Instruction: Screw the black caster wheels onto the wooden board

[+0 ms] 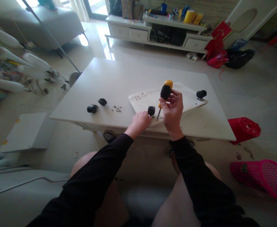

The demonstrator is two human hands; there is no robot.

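Observation:
In my right hand (173,108) is a screwdriver (166,90) with a yellow and black handle, its shaft pointing down at the near edge of a white board (188,99). My left hand (142,121) is closed at the base of a black caster wheel (151,110) on that same edge; its fingertips are partly hidden. Another caster (201,94) stands at the board's right corner. Two loose casters, one (102,101) behind the other (91,109), lie on the left of the table beside several small screws (117,108).
The board lies on a white table (105,75). On the floor at right are a red bin (244,129) and a pink mesh basket (266,176). A white box (32,130) sits at left. A low cabinet (133,33) stands at the back.

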